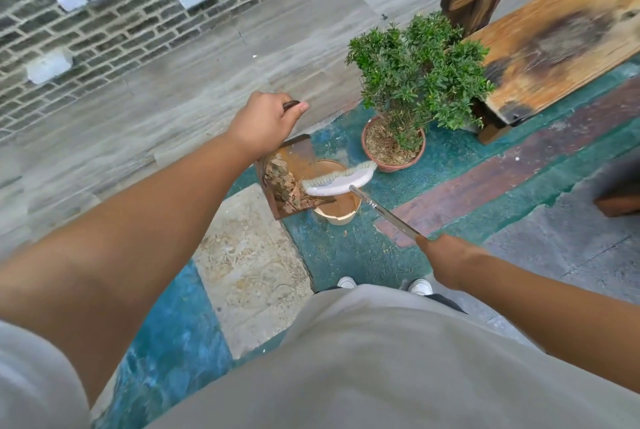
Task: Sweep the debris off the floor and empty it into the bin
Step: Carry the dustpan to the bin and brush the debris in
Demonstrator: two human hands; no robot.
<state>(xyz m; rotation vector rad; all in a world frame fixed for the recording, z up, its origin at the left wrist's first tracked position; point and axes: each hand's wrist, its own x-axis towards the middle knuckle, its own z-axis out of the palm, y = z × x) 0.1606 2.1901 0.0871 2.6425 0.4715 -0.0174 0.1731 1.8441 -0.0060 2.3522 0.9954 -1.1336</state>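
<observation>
My left hand (265, 122) is shut on the dark handle of a rusty metal dustpan (294, 158), which is lifted and tilted over a cream bucket-like bin (337, 215). Dry leaves and debris (282, 188) are heaped in the pan's lower end, just above the bin's rim. My right hand (450, 259) grips the metal shaft of a broom (384, 212). Its pale broom head (337, 181) rests against the pan's open edge, over the bin.
A potted green shrub (415, 82) in a clay pot (393, 162) stands just right of the bin. A wooden bench (561, 33) is at the upper right, a brick wall (104, 13) at the upper left. My shoes (420, 286) stand on green-painted floor.
</observation>
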